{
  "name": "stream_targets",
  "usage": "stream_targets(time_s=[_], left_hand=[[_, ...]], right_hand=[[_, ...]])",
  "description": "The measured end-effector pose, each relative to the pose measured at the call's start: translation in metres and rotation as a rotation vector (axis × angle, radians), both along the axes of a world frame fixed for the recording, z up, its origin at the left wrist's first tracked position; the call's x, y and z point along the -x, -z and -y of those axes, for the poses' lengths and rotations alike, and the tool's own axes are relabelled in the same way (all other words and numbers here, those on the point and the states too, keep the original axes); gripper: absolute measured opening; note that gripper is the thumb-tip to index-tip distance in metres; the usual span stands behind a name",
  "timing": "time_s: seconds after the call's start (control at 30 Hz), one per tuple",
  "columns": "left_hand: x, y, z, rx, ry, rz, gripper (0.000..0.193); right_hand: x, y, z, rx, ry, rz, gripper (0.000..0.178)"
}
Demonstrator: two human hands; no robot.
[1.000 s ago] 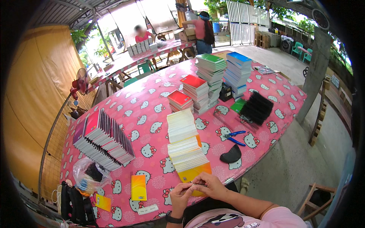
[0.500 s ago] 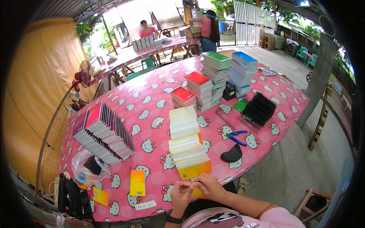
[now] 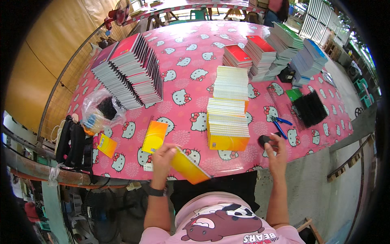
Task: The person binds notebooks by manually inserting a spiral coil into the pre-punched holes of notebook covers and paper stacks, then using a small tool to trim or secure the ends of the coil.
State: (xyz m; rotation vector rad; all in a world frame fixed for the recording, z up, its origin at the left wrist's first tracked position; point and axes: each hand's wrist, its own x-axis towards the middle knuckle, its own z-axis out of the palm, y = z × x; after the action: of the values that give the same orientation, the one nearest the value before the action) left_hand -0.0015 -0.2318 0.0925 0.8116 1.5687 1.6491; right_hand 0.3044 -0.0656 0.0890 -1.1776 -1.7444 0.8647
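Over the table's near edge, my left hand (image 3: pixel 163 155) grips a yellow-orange notebook (image 3: pixel 189 167) by one end, and the notebook slants down to the right. My right hand (image 3: pixel 277 152) has its thumb and fingers on a dark half-round object (image 3: pixel 265 140) at the near right edge; its exact kind is unclear. Just beyond that lie blue-handled cutting pliers (image 3: pixel 280 124). Between my hands and farther in stands a row of yellow notebooks (image 3: pixel 228 138), packed tightly. A yellow spiral notebook (image 3: pixel 155 136) lies flat beyond my left hand.
Black-coiled notebooks (image 3: pixel 130 73) are stacked at the left, near a plastic bag (image 3: pixel 101 112). Red (image 3: pixel 237 55), green (image 3: pixel 290 36) and blue (image 3: pixel 315 53) book stacks stand at the far right. Black coils (image 3: pixel 310 107) lie at the right. A small yellow booklet (image 3: pixel 106 145) lies near left.
My hands have parted: the left has moved left with the yellow notebook, the right has reached to the dark half-round object. The view has tipped downward and turned left.
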Motion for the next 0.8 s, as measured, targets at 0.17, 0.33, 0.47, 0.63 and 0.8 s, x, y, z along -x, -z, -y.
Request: stream_targets(time_s=[0.17,0.33,0.47,0.63,0.8], left_hand=[[0.084,-0.009,-0.027,0.206,0.110,-0.638,0.015],[0.106,-0.004,-0.077,0.489,0.454,-1.298,0.022],[0.094,0.040,-0.075,0.173,0.048,-1.454,0.034],[0.029,0.026,-0.092,-0.083,0.009,-1.234,0.028],[-0.038,0.011,-0.090,-0.180,0.102,-1.169,0.041]], right_hand=[[-0.026,0.014,-0.012,0.091,-0.030,-0.030,0.020],[0.000,0.006,0.001,-0.001,-0.190,0.088,0.015],[0.009,0.004,0.005,-0.219,-0.285,0.202,0.022],[0.045,0.026,-0.020,-0.586,-0.214,0.362,0.034],[0.061,0.033,-0.035,-0.628,-0.214,0.322,0.029]])
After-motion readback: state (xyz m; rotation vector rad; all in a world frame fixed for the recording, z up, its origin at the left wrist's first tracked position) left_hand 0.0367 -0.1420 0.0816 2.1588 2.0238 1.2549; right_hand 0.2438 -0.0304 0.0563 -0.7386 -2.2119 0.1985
